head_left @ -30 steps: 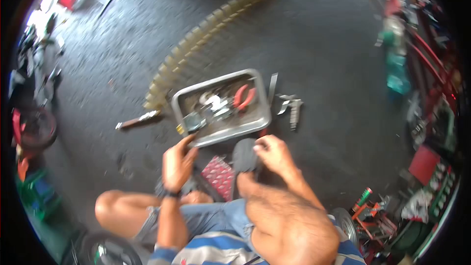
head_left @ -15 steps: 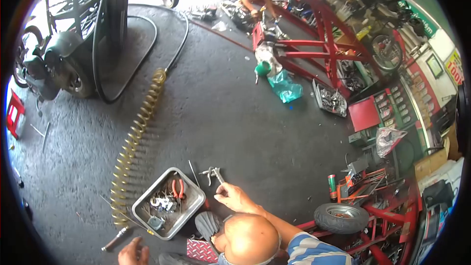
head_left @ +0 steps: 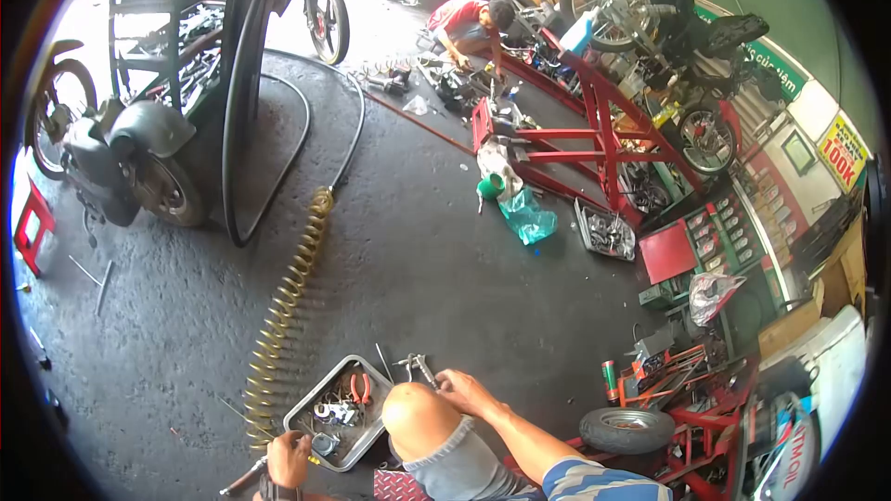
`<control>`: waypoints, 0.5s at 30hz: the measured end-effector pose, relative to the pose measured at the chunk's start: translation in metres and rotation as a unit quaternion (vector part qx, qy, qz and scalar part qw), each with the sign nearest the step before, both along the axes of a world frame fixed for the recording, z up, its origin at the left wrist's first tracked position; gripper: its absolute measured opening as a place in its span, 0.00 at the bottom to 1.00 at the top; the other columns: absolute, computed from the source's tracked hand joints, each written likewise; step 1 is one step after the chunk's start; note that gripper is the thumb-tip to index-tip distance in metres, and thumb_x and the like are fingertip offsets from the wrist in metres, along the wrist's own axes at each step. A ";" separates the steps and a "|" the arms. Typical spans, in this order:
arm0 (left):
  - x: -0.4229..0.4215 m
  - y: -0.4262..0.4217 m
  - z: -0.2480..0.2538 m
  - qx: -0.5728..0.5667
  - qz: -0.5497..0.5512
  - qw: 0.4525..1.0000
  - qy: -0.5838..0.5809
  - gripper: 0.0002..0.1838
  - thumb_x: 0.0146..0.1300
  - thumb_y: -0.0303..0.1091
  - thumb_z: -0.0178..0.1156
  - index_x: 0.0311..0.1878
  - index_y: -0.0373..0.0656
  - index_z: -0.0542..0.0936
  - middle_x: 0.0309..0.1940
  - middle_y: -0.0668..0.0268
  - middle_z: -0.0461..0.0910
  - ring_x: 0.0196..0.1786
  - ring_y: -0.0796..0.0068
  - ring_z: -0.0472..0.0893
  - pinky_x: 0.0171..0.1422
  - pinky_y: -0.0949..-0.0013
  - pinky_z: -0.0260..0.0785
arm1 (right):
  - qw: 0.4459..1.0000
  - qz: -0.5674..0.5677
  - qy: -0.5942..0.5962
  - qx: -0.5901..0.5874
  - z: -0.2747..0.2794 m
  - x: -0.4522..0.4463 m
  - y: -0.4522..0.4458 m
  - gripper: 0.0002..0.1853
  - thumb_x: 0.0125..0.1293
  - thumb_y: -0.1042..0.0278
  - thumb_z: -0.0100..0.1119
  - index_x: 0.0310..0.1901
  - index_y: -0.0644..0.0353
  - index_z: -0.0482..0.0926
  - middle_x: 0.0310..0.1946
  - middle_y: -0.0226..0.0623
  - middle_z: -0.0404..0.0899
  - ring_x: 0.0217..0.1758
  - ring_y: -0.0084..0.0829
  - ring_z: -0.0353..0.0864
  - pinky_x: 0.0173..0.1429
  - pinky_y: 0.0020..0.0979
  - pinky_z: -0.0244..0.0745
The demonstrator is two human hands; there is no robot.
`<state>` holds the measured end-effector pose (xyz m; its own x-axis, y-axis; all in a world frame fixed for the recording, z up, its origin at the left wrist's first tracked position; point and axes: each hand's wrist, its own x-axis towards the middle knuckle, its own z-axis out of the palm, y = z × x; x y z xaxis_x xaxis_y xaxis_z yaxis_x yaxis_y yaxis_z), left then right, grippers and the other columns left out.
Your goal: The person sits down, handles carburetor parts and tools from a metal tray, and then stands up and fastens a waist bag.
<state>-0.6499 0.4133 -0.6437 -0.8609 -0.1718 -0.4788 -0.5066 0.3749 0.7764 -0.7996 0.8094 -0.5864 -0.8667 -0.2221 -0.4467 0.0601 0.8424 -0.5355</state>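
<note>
My left hand (head_left: 290, 459) is at the lower left, fingers curled together beside the near left corner of a metal tray (head_left: 295, 401); what they hold, if anything, is too small to name. Against its left side lies a long-handled tool (head_left: 243, 480). Red-handled pliers (head_left: 360, 388), a round glassy part (head_left: 324, 443) and small metal parts lie in the tray. My right hand (head_left: 461, 392) has its fingers closed at the handle of a metal air gun (head_left: 422, 369), beyond my raised knee. A thin metal strip (head_left: 383, 359) lies between gun and tray.
A coiled yellow hose (head_left: 290, 288) runs up the dark floor. A loose wheel (head_left: 627, 430) and red frames stand at right. Further off, a person in red (head_left: 461, 20) crouches by a red lift (head_left: 603, 121), near a green bag (head_left: 529, 216). Motorcycle (head_left: 153, 153) at left.
The view has swung up and right, showing more of the workshop. My right hand has come to the air gun's handle. My left hand has moved up beside the tray's corner, its fingers now curled.
</note>
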 end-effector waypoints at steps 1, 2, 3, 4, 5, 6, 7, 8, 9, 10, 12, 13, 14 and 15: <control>-0.007 0.003 0.003 0.036 0.061 0.997 -0.018 0.16 0.65 0.36 0.65 0.45 0.30 0.86 0.26 0.53 0.87 0.31 0.62 0.88 0.38 0.62 0.79 | 1.000 0.000 -0.012 0.015 0.019 -0.001 0.002 0.26 0.65 0.58 0.68 0.60 0.65 0.78 0.48 0.46 0.86 0.53 0.40 0.86 0.57 0.39 0.80; -0.009 0.005 -0.008 0.072 0.111 0.991 -0.023 0.15 0.64 0.36 0.65 0.44 0.30 0.86 0.26 0.54 0.87 0.30 0.64 0.88 0.37 0.63 0.79 | 0.999 -0.012 -0.037 0.036 0.051 0.000 0.000 0.25 0.66 0.58 0.68 0.60 0.65 0.78 0.49 0.46 0.86 0.53 0.40 0.86 0.58 0.39 0.80; -0.006 0.007 -0.019 0.105 0.157 0.982 -0.027 0.15 0.64 0.35 0.65 0.42 0.30 0.87 0.26 0.54 0.87 0.29 0.65 0.87 0.35 0.63 0.78 | 0.997 -0.033 -0.042 0.051 0.073 0.002 0.004 0.25 0.66 0.58 0.68 0.60 0.65 0.79 0.49 0.46 0.86 0.53 0.40 0.86 0.58 0.39 0.80; 0.002 0.012 -0.021 0.059 0.135 0.989 0.016 0.14 0.64 0.34 0.64 0.43 0.30 0.87 0.26 0.56 0.87 0.28 0.68 0.87 0.34 0.64 0.78 | 0.995 -0.056 -0.046 0.067 0.093 0.007 0.012 0.25 0.67 0.58 0.68 0.59 0.65 0.79 0.49 0.46 0.87 0.52 0.41 0.86 0.58 0.39 0.80; 0.008 0.012 -0.010 0.015 0.114 0.992 0.058 0.13 0.64 0.32 0.64 0.44 0.30 0.86 0.26 0.57 0.87 0.27 0.70 0.86 0.33 0.65 0.78 | 0.992 -0.077 -0.053 0.084 0.111 0.015 0.022 0.24 0.67 0.58 0.68 0.59 0.65 0.79 0.49 0.45 0.87 0.52 0.41 0.87 0.58 0.39 0.80; 0.012 0.016 0.023 0.078 0.136 0.988 0.000 0.13 0.65 0.33 0.61 0.44 0.33 0.87 0.29 0.60 0.88 0.28 0.73 0.86 0.34 0.67 0.79 | 0.990 -0.099 -0.055 0.080 0.131 0.020 0.033 0.24 0.67 0.58 0.68 0.59 0.65 0.79 0.49 0.45 0.87 0.51 0.40 0.87 0.57 0.39 0.81; 0.027 0.019 0.038 0.135 0.150 0.979 -0.008 0.13 0.67 0.35 0.61 0.47 0.35 0.87 0.31 0.60 0.89 0.29 0.73 0.87 0.35 0.68 0.80 | 0.988 -0.120 -0.059 0.074 0.147 0.026 0.044 0.24 0.67 0.58 0.68 0.58 0.65 0.79 0.49 0.45 0.87 0.50 0.39 0.87 0.56 0.38 0.81; 0.028 0.019 0.095 0.112 0.107 0.987 -0.038 0.14 0.68 0.35 0.61 0.48 0.35 0.86 0.32 0.60 0.89 0.30 0.73 0.87 0.35 0.68 0.80 | 0.986 -0.142 -0.064 0.065 0.155 0.037 0.057 0.23 0.68 0.58 0.68 0.58 0.65 0.79 0.49 0.45 0.87 0.49 0.38 0.87 0.55 0.38 0.82; 0.025 0.018 0.165 0.088 0.063 0.992 -0.065 0.14 0.68 0.36 0.61 0.49 0.35 0.86 0.33 0.60 0.89 0.30 0.72 0.87 0.35 0.69 0.80 | 0.980 -0.177 -0.067 0.058 0.146 0.050 0.077 0.23 0.66 0.57 0.70 0.56 0.65 0.81 0.44 0.44 0.88 0.41 0.34 0.88 0.47 0.36 0.83; 0.024 0.013 0.218 0.011 0.000 0.996 -0.091 0.17 0.70 0.39 0.60 0.52 0.36 0.84 0.38 0.52 0.88 0.37 0.57 0.86 0.43 0.60 0.79 | 0.970 -0.220 -0.083 0.068 0.156 0.064 0.085 0.24 0.64 0.54 0.71 0.54 0.64 0.83 0.46 0.47 0.88 0.47 0.39 0.88 0.53 0.39 0.82; 0.028 0.001 0.277 0.012 0.003 0.989 -0.151 0.21 0.71 0.44 0.59 0.56 0.37 0.83 0.43 0.46 0.87 0.44 0.44 0.86 0.51 0.52 0.78 | 0.952 -0.270 -0.121 0.072 0.185 0.092 0.096 0.23 0.62 0.53 0.71 0.51 0.64 0.84 0.42 0.47 0.88 0.45 0.40 0.87 0.51 0.39 0.81; 0.051 -0.003 0.274 0.090 0.067 0.977 -0.184 0.21 0.71 0.45 0.59 0.56 0.37 0.82 0.43 0.47 0.87 0.44 0.45 0.86 0.51 0.52 0.78 | 0.947 -0.279 -0.143 0.064 0.198 0.109 0.101 0.22 0.63 0.56 0.71 0.52 0.64 0.84 0.38 0.44 0.88 0.36 0.35 0.87 0.42 0.37 0.82; 0.076 -0.007 0.268 0.168 0.129 0.954 -0.214 0.22 0.71 0.46 0.59 0.57 0.37 0.82 0.43 0.48 0.87 0.44 0.46 0.86 0.51 0.53 0.78 | 0.942 -0.288 -0.163 0.057 0.216 0.117 0.103 0.20 0.64 0.58 0.71 0.52 0.64 0.84 0.33 0.40 0.88 0.28 0.30 0.86 0.33 0.36 0.82; 0.091 -0.012 0.282 0.244 0.192 0.919 -0.244 0.23 0.71 0.46 0.58 0.57 0.37 0.82 0.43 0.48 0.88 0.43 0.48 0.87 0.51 0.53 0.78 | 0.935 -0.299 -0.186 0.046 0.241 0.119 0.103 0.20 0.64 0.59 0.71 0.51 0.64 0.84 0.32 0.40 0.88 0.28 0.30 0.86 0.32 0.35 0.82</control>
